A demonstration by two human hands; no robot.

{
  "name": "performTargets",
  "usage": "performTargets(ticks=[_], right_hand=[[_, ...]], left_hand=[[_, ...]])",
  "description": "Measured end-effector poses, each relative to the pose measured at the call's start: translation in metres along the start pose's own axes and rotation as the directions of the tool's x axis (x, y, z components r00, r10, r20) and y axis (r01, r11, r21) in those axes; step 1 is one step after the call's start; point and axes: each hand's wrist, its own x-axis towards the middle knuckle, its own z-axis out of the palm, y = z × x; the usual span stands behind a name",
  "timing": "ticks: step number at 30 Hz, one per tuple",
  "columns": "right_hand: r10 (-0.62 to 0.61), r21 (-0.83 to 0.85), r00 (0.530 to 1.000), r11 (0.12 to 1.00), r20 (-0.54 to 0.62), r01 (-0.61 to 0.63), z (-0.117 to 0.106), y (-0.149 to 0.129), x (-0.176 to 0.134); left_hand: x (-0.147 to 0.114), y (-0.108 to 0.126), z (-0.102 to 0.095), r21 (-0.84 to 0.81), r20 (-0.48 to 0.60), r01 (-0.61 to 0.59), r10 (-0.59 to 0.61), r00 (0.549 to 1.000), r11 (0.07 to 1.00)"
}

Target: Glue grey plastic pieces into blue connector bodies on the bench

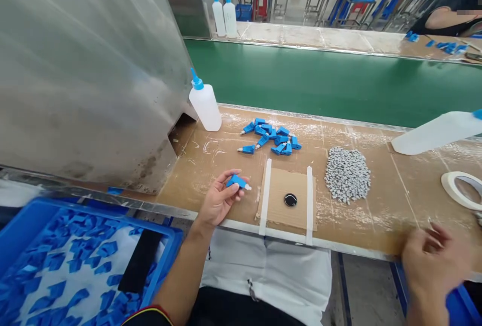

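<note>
My left hand (220, 198) is closed on a small blue plastic piece (236, 181) with a whitish tip pointing right, held just above the bench. To its right lies a cardboard pad (282, 180), taped down by two white strips, with a small round cap of black liquid (290, 200) on it. Behind these, several similar blue pieces (269, 132) lie in a loose heap. My right hand (433, 250) is at the bench's front right edge, blurred, its fingers curled together; whatever they may hold is too small to make out. A pile of small grey pieces (347, 174) lies left of it.
A white squeeze bottle (205, 102) stands by the metal housing (86, 75); another bottle (433, 132) lies at right near a tape roll (463, 190). A blue crate (171, 238) of blue pieces is lower left. A green belt (320, 75) runs behind; a person's arm (448, 18) is beyond.
</note>
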Motion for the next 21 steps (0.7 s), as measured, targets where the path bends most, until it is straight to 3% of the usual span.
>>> performTargets(ticks=[3,5,7,9,12,14,15,17,21], right_hand=[[-0.075,0.071,0.993,0.995,0.089,0.069,0.019,-0.045,-0.008],[-0.171,0.155,0.967,0.977,0.187,0.143,0.028,-0.067,-0.009],[-0.226,0.195,0.939,0.964,0.258,0.178,0.033,-0.08,-0.006],[-0.227,0.198,0.921,0.965,0.318,0.17,0.034,-0.084,-0.001],[-0.175,0.175,0.903,0.978,0.392,0.114,0.032,-0.082,0.006],[-0.15,0.158,0.891,0.983,0.429,0.089,0.029,-0.08,0.01],[-0.148,0.152,0.882,0.984,0.447,0.088,0.029,-0.08,0.012],[-0.16,0.141,0.864,0.984,0.477,0.105,0.029,-0.079,0.014],[-0.217,0.127,0.832,0.976,0.511,0.176,0.032,-0.079,0.021]], left_hand=[[0.001,-0.006,0.001,0.206,-0.016,-0.089,0.094,0.995,0.974],[0.0,-0.004,-0.002,0.435,-0.012,-0.179,0.204,0.979,0.882],[0.0,0.002,-0.009,0.68,0.058,-0.263,0.307,0.95,0.685],[0.001,0.01,-0.018,0.855,0.196,-0.335,0.352,0.916,0.397],[0.005,0.022,-0.034,0.918,0.376,-0.397,0.298,0.877,0.011],[0.007,0.029,-0.039,0.903,0.429,-0.415,0.28,0.859,-0.108],[0.008,0.031,-0.04,0.9,0.435,-0.422,0.292,0.852,-0.112],[0.008,0.033,-0.036,0.905,0.406,-0.425,0.326,0.854,-0.015],[0.001,0.018,-0.01,0.852,0.248,-0.342,0.27,0.93,0.397]])
